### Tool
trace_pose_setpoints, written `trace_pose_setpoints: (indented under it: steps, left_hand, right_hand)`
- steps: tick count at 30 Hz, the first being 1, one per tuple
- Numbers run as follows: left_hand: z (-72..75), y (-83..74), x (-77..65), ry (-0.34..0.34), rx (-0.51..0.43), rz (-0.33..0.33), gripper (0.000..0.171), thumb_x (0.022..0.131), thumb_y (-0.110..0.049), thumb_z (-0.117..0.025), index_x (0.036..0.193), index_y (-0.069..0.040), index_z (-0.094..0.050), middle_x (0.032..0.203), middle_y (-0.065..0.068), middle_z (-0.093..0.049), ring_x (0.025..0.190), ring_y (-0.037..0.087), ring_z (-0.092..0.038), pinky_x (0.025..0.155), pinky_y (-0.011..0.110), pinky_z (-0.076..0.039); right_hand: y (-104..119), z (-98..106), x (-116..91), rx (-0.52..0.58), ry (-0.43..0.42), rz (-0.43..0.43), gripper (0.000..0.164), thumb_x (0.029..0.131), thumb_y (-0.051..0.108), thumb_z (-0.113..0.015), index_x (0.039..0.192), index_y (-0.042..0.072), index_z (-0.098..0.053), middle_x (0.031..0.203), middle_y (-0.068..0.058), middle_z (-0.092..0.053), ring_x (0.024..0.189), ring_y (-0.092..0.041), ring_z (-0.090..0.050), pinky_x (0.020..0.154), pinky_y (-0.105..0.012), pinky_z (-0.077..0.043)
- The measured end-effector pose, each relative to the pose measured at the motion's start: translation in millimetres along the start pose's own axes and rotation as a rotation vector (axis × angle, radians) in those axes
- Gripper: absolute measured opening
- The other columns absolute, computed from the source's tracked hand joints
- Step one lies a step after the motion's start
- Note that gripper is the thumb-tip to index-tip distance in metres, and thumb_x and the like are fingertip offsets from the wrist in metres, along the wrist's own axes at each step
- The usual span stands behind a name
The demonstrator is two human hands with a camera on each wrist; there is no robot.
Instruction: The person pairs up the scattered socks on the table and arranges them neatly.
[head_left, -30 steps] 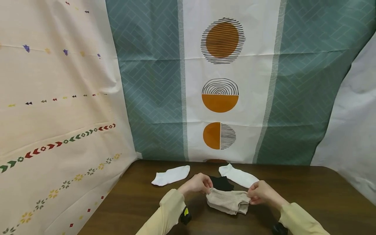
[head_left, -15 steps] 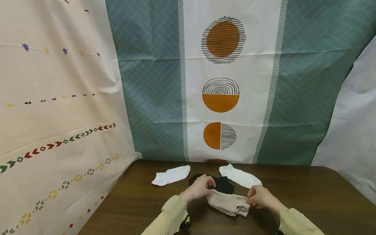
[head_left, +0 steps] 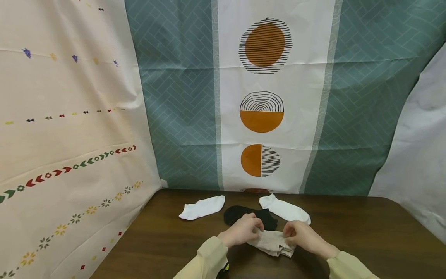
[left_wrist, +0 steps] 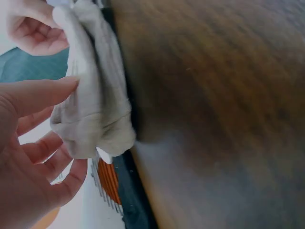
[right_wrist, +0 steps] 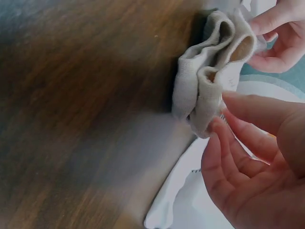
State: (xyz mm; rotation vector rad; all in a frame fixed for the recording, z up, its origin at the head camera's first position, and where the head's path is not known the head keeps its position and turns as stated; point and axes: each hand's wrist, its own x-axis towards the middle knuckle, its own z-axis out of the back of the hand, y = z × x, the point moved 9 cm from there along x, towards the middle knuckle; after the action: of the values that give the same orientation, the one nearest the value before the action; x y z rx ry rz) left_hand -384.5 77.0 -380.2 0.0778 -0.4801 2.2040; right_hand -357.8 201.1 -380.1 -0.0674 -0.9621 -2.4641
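A pair of beige ribbed socks (head_left: 269, 243), stacked and folded, is between my two hands near the front of the table. My left hand (head_left: 242, 231) pinches their upper edge from the left, its thumb on the near face and fingers behind in the left wrist view. Opposite it, my right hand (head_left: 304, 237) pinches the top edge near the right end. The right wrist view shows the cuff openings and folded layers of the socks (right_wrist: 209, 81) beside that thumb. Part of their upper edge is covered by the fingers.
Behind the beige pair lies a black sock (head_left: 240, 211), partly covered by my left hand. One white sock (head_left: 203, 208) lies at the back left, another white sock (head_left: 285, 209) at the back right. Patterned cloth (head_left: 174, 116) hangs behind the brown table (head_left: 366, 228).
Both hands have moved closer together along the top edge of the beige socks, the left rightward and the right leftward. More of the black sock shows.
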Motion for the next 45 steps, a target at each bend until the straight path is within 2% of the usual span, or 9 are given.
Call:
trace_pose_setpoints:
  steps: [5, 12, 19, 33, 38, 45]
  left_hand:
    - [-7.4, 2.9, -0.3, 0.026, -0.001, -0.016, 0.015, 0.075, -0.01, -0.07, 0.089, -0.014, -0.066, 0.078, -0.01, -0.047, 0.074, 0.005, -0.04, 0.065, 0.018, -0.034]
    - [-9.1, 5.5, -4.6, 0.054, -0.003, 0.009, 0.014, 0.074, -0.014, -0.072, 0.088, -0.015, -0.066, 0.076, -0.011, -0.046, 0.074, 0.005, -0.04, 0.066, 0.018, -0.034]
    - [-2.8, 12.8, -17.0, 0.063, -0.004, 0.024, 0.014, 0.074, -0.014, -0.072, 0.086, -0.016, -0.066, 0.076, -0.012, -0.046, 0.073, 0.004, -0.04, 0.066, 0.018, -0.034]
    - [10.8, 44.4, -40.5, 0.067, -0.094, 0.107, 0.014, 0.074, -0.011, -0.072, 0.086, -0.014, -0.065, 0.078, -0.011, -0.046, 0.07, 0.005, -0.042, 0.063, 0.019, -0.038]
    - [17.8, 49.5, -46.9, 0.069, -0.109, 0.128, 0.014, 0.075, -0.01, -0.072, 0.086, -0.012, -0.065, 0.079, -0.01, -0.048, 0.071, 0.005, -0.042, 0.064, 0.02, -0.039]
    - [18.2, 53.6, -50.2, 0.069, -0.125, 0.146, 0.014, 0.076, -0.01, -0.072, 0.087, -0.012, -0.065, 0.079, -0.009, -0.047, 0.071, 0.006, -0.043, 0.064, 0.021, -0.04]
  right_hand:
    - [-2, -6, 0, 0.033, 0.046, -0.001, 0.012, 0.073, 0.0, -0.07, 0.078, 0.002, -0.059, 0.068, 0.003, -0.054, 0.06, -0.009, -0.049, 0.052, -0.027, -0.042]
    - [3, -9, 2, 0.014, 0.039, 0.02, 0.013, 0.072, 0.0, -0.07, 0.077, 0.003, -0.059, 0.068, 0.004, -0.054, 0.06, -0.007, -0.048, 0.052, -0.027, -0.041]
    - [12, -19, 12, 0.011, 0.046, 0.035, 0.013, 0.071, 0.0, -0.071, 0.077, 0.003, -0.059, 0.067, 0.004, -0.055, 0.059, -0.007, -0.049, 0.052, -0.027, -0.041]
    - [32, -40, 35, 0.015, 0.057, 0.049, 0.011, 0.073, 0.001, -0.07, 0.077, 0.004, -0.061, 0.068, 0.004, -0.055, 0.061, -0.011, -0.05, 0.053, -0.028, -0.041]
    - [38, -45, 43, 0.032, 0.059, 0.053, 0.01, 0.073, 0.0, -0.07, 0.077, 0.003, -0.061, 0.068, 0.002, -0.055, 0.061, -0.013, -0.05, 0.053, -0.028, -0.041]
    - [36, -48, 47, 0.019, 0.047, 0.038, 0.011, 0.073, -0.001, -0.07, 0.076, 0.003, -0.061, 0.068, 0.004, -0.054, 0.06, -0.012, -0.049, 0.053, -0.028, -0.041]
